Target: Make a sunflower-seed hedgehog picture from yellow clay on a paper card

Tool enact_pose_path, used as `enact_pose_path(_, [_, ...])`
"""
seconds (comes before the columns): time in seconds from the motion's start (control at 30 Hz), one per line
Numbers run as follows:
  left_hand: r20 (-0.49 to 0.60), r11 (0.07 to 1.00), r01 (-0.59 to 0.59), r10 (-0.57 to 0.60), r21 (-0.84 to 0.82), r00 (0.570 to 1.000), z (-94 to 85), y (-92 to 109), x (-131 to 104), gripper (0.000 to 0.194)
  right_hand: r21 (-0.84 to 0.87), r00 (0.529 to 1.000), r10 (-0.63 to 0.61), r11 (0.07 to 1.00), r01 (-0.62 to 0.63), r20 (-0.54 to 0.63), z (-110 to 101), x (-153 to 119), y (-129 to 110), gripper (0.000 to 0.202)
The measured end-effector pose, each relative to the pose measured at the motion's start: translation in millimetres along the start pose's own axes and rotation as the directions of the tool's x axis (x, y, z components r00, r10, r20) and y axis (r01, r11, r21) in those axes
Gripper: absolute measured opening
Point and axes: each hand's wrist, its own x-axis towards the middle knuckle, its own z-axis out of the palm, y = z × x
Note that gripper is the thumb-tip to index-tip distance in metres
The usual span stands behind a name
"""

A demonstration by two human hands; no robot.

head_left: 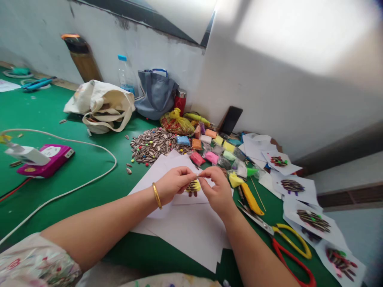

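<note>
My left hand (175, 183), with a gold bangle at the wrist, and my right hand (218, 189) meet fingertip to fingertip above white paper sheets (191, 231). Both are closed in a pinch on something tiny between them, too small to make out. Just below the fingertips, partly covered by my left hand, lies a yellow clay figure (194, 186) set with dark seeds, with brown pieces at its lower edge. A heap of striped sunflower seeds (155, 144) mixed with small coloured balls lies beyond the papers. Packets of coloured clay (212, 158) spread out to its right.
Red-and-yellow scissors (271, 229) and a yellow cutter (251, 199) lie right of my right hand. Seed pictures on paper (312, 221) line the right edge. Bags (155, 93) stand at the back. At left are a purple box (46, 161) and white cable (77, 184).
</note>
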Motion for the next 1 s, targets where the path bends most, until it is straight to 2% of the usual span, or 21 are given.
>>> enact_pose_path(0.1, [0.017, 0.986, -0.046, 0.044, 0.158, 0.999, -4.2, 1.7, 5.0, 0.027, -0.004, 0.999, -0.017, 1.0, 0.017, 0.037, -2.4, 1.6, 6.7, 0.004])
enact_pose_path(0.2, [-0.062, 0.909, -0.111, 0.148, 0.401, 0.987, -13.7, 4.5, 13.7, 0.023, -0.051, 0.997, 0.052, 0.997, -0.049, 0.053, -7.0, 4.6, 18.3, 0.004])
enact_pose_path(0.27, [-0.057, 0.746, -0.206, 0.31, 0.634, 0.949, -22.4, 4.2, 20.9, 0.023, -0.142, 0.99, 0.101, 0.986, -0.087, 0.098, -9.4, 6.5, 26.7, 0.004])
enact_pose_path(0.3, [-0.025, 0.653, -0.223, 0.348, 0.724, 0.937, -26.5, 3.2, 24.2, 0.025, -0.198, 0.984, 0.12, 0.976, -0.093, 0.128, -9.9, 7.2, 30.3, 0.005])
enact_pose_path(0.37, [0.031, 0.504, -0.213, 0.345, 0.837, 0.938, -32.2, 0.1, 29.0, 0.029, -0.291, 0.973, 0.148, 0.952, -0.093, 0.176, -9.0, 7.9, 36.1, 0.006])
enact_pose_path(0.43, [0.077, 0.405, -0.202, 0.304, 0.892, 0.949, -33.3, -3.0, 30.6, 0.035, -0.336, 0.967, 0.171, 0.936, -0.1, 0.189, -6.3, 7.8, 39.6, 0.007])
enact_pose_path(0.53, [0.107, 0.318, -0.183, 0.242, 0.93, 0.964, -29.0, -4.2, 29.1, 0.041, -0.34, 0.963, 0.193, 0.933, -0.12, 0.19, -1.4, 7.3, 41.7, 0.007])
enact_pose_path(0.83, [0.144, 0.175, -0.169, 0.144, 0.97, 0.979, -24.0, -1.5, 27.8, 0.043, -0.323, 0.952, 0.217, 0.936, -0.14, 0.216, 6.4, 6.3, 44.2, 0.009])
enact_pose_path(1.0, [0.16, 0.145, -0.173, 0.099, 0.974, 0.982, -22.3, -0.5, 27.7, 0.044, -0.309, 0.946, 0.215, 0.941, -0.135, 0.242, 6.5, 6.7, 42.1, 0.009])
